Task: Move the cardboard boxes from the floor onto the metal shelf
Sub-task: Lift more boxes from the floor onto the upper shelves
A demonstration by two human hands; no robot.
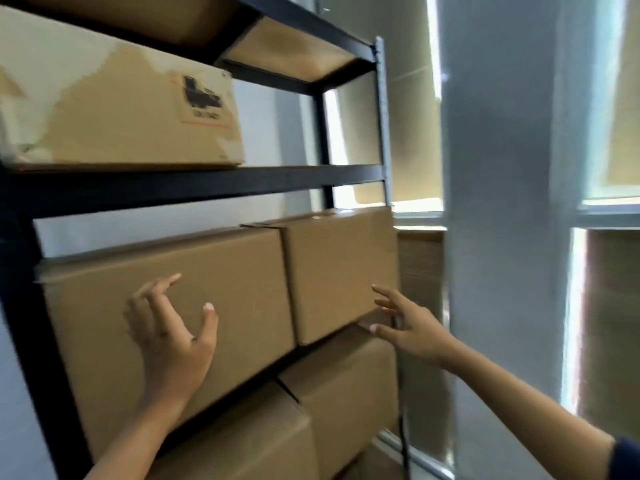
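Both bare forearms reach up from the bottom edge toward the black metal shelf, the right one showing a dark blue sleeve cuff at the lower right corner. On the left hand the grip is wide open: fingers spread and loosely bent, thumb out to the side, holding nothing. It lies in front of the face of the large plain brown cardboard box, and whether the fingertips touch the cardboard cannot be told. On the right hand the grip is likewise open, fingers splayed and nearly straight, with the fingertips at the lower right corner of the smaller brown cardboard box; contact looks likely but is not certain.

Both boxes sit on the middle level of the shelf, side by side and touching, the large one with its long axis running left to right along the shelf, the smaller one at its right end, by the grey front post. More brown boxes lie on the level below. One level up rests a worn white-patched cardboard box with a dark label, its long axis also along the shelf. Pale window blinds hang to the right
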